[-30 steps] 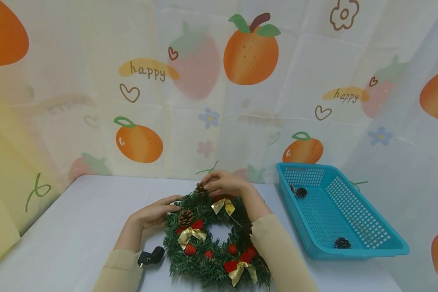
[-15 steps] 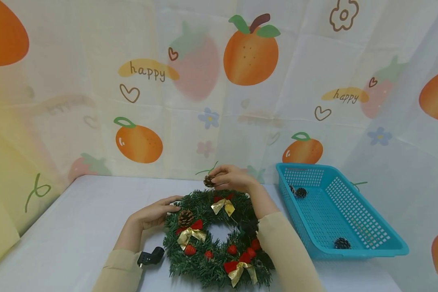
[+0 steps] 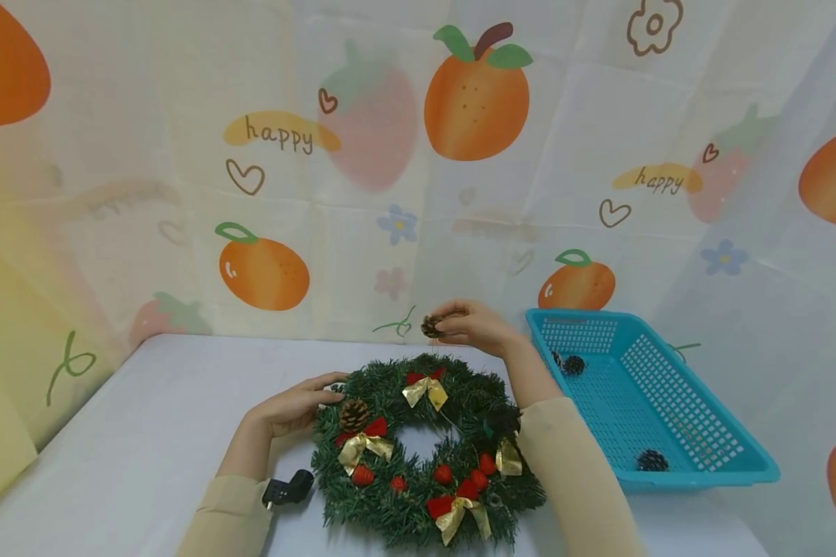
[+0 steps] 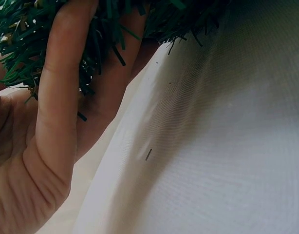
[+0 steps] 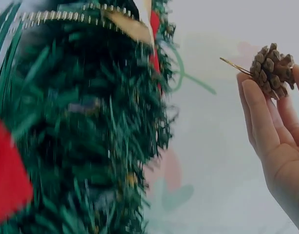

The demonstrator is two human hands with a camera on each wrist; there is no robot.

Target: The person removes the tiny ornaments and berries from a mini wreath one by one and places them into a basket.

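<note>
A green wreath point(image 3: 418, 495) lies on the white table, decorated with gold-and-red bows, red berries and a pine cone point(image 3: 354, 416) at its upper left. My left hand point(image 3: 294, 404) holds the wreath's left edge; in the left wrist view its fingers point(image 4: 62, 87) reach around the green needles. Above the wreath's far side, my right hand point(image 3: 475, 328) pinches a second pine cone point(image 5: 272, 70) between thumb and fingertips. A thin gold wire point(image 5: 232, 64) sticks out from this cone, which is apart from the wreath.
A blue plastic basket point(image 3: 704, 486) stands on the right, with a few pine cones point(image 3: 652, 461) inside. Behind the table point(image 3: 181, 402) hangs a fruit-printed curtain point(image 3: 362, 255). A black camera mount point(image 3: 289, 489) sits at the left wrist.
My right hand has lifted the pine cone off the wreath's top left and carried it up and to the right. My left hand has stayed at the wreath's edge.
</note>
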